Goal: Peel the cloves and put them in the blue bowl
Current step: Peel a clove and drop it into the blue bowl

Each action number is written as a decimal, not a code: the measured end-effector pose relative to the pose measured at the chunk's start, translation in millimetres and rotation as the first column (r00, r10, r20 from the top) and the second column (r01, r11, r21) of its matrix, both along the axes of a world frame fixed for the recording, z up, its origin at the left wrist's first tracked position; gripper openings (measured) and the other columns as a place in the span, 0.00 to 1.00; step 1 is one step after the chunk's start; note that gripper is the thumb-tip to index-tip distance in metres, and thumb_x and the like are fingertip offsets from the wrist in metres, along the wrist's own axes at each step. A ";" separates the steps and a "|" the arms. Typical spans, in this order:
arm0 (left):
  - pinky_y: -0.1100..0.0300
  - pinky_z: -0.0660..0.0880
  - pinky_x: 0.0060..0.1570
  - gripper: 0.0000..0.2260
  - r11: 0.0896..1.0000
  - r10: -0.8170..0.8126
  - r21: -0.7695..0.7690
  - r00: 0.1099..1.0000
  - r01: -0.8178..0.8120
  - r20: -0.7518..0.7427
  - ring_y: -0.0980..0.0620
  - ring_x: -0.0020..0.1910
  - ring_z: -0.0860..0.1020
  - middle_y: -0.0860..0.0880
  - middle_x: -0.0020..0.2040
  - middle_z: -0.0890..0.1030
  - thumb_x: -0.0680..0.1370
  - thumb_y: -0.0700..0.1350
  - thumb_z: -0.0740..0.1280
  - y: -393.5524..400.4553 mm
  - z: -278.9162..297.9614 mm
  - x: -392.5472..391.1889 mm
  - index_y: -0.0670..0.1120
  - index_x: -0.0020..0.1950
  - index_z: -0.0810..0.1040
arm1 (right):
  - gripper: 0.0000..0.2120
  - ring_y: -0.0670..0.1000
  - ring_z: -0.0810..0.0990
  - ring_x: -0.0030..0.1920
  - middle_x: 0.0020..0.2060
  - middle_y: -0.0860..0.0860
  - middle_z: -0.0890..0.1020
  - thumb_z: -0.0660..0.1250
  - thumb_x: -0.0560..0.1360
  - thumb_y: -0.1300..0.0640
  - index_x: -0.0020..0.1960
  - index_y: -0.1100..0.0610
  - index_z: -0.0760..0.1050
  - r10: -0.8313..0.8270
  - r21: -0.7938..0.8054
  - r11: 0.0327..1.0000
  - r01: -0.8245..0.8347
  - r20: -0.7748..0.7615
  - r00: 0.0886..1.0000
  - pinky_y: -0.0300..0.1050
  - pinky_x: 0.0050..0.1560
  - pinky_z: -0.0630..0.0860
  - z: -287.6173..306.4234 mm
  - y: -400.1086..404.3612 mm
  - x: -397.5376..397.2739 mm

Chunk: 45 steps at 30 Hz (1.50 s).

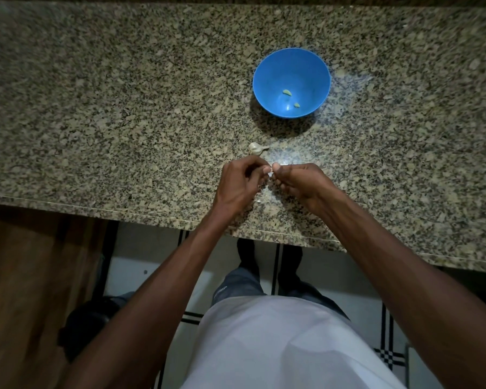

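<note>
Both hands meet over counter (96,108) near its front edge: left hand (237,186) and right hand (300,183), fingertips curled together, pinching small pale clove (270,172) between them (mostly hidden by fingers). Garlic bulb remnant (256,148) lies on counter just beyond hands. Blue bowl (291,63) sits farther back toward counter's middle, two peeled cloves (287,92) inside.
</note>
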<state>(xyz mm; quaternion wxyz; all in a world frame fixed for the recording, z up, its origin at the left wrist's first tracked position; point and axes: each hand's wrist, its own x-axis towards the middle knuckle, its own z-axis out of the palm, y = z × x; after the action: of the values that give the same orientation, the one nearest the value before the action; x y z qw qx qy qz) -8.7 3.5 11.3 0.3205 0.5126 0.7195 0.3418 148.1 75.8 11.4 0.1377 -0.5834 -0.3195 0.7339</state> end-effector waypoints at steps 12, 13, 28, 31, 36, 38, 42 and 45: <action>0.60 0.78 0.40 0.10 0.884 0.431 -0.431 0.668 -0.179 0.607 0.54 0.35 0.79 0.47 0.38 0.83 0.81 0.43 0.72 5.4 12.6 9.1 0.36 0.54 0.84 | 0.04 0.58 0.87 0.45 0.40 0.52 0.87 0.76 0.76 0.55 0.46 0.56 0.85 0.062 0.595 0.794 -0.128 0.130 0.990 0.63 0.51 0.84 -3.6 -9.4 -0.9; 0.60 0.78 0.41 0.09 0.861 0.472 -0.485 0.599 -0.155 0.647 0.54 0.35 0.78 0.47 0.38 0.83 0.81 0.42 0.71 7.1 14.7 8.5 0.36 0.55 0.84 | 0.03 0.57 0.87 0.44 0.40 0.51 0.87 0.76 0.76 0.56 0.46 0.56 0.85 0.074 0.621 0.771 -0.142 0.133 0.988 0.62 0.50 0.84 -2.2 -9.0 -0.6; 0.61 0.82 0.50 0.09 0.833 0.476 -0.550 0.430 0.061 0.767 0.54 0.42 0.82 0.45 0.45 0.84 0.79 0.35 0.71 8.7 23.0 -12.6 0.37 0.59 0.82 | 0.04 0.54 0.87 0.47 0.44 0.52 0.88 0.73 0.79 0.61 0.52 0.60 0.85 0.178 0.595 0.788 -0.159 0.028 0.984 0.47 0.47 0.83 -0.3 -2.2 6.1; 0.61 0.81 0.49 0.10 0.852 0.465 -0.522 0.509 -0.036 0.724 0.54 0.41 0.82 0.44 0.46 0.84 0.79 0.36 0.71 9.6 16.7 -7.5 0.36 0.60 0.82 | 0.06 0.57 0.87 0.46 0.46 0.57 0.88 0.73 0.79 0.61 0.54 0.63 0.85 0.116 0.544 0.836 -0.074 -0.044 0.992 0.52 0.50 0.85 1.8 -5.1 3.6; 0.65 0.77 0.37 0.09 0.880 0.423 -0.449 0.681 -0.152 0.598 0.57 0.34 0.77 0.46 0.39 0.82 0.81 0.39 0.70 5.7 10.4 6.8 0.34 0.57 0.83 | 0.09 0.53 0.88 0.45 0.48 0.54 0.89 0.75 0.78 0.60 0.57 0.61 0.86 0.079 0.484 0.874 -0.041 -0.059 0.995 0.50 0.53 0.85 0.8 -16.8 2.5; 0.66 0.76 0.35 0.09 0.875 0.446 -0.438 0.691 -0.205 0.569 0.57 0.33 0.77 0.46 0.39 0.82 0.82 0.40 0.70 5.4 8.5 11.3 0.34 0.57 0.83 | 0.11 0.51 0.88 0.49 0.51 0.52 0.89 0.75 0.78 0.59 0.60 0.60 0.85 0.086 0.454 0.890 -0.042 -0.076 0.993 0.45 0.52 0.84 0.7 -20.6 3.2; 0.66 0.79 0.39 0.08 0.886 0.443 -0.386 0.713 -0.257 0.544 0.57 0.38 0.83 0.46 0.45 0.85 0.80 0.41 0.73 4.3 10.0 15.1 0.38 0.57 0.83 | 0.14 0.50 0.86 0.57 0.56 0.51 0.88 0.76 0.77 0.57 0.62 0.59 0.84 0.086 0.421 0.907 -0.028 -0.120 0.989 0.44 0.55 0.83 -0.3 -23.2 3.1; 0.66 0.80 0.43 0.06 0.926 0.368 -0.274 0.795 -0.262 0.482 0.58 0.44 0.85 0.47 0.48 0.86 0.79 0.42 0.74 3.0 10.5 15.4 0.42 0.55 0.83 | 0.15 0.56 0.87 0.55 0.53 0.54 0.88 0.76 0.77 0.56 0.61 0.61 0.85 0.035 0.388 0.922 0.014 -0.120 0.992 0.50 0.56 0.84 -0.1 -21.7 3.2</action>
<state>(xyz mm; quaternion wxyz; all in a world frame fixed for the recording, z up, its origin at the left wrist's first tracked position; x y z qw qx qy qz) 6.7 6.5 21.8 0.4909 0.2387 0.7094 0.4459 151.4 54.0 11.3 0.2663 -0.4958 -0.4522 0.6919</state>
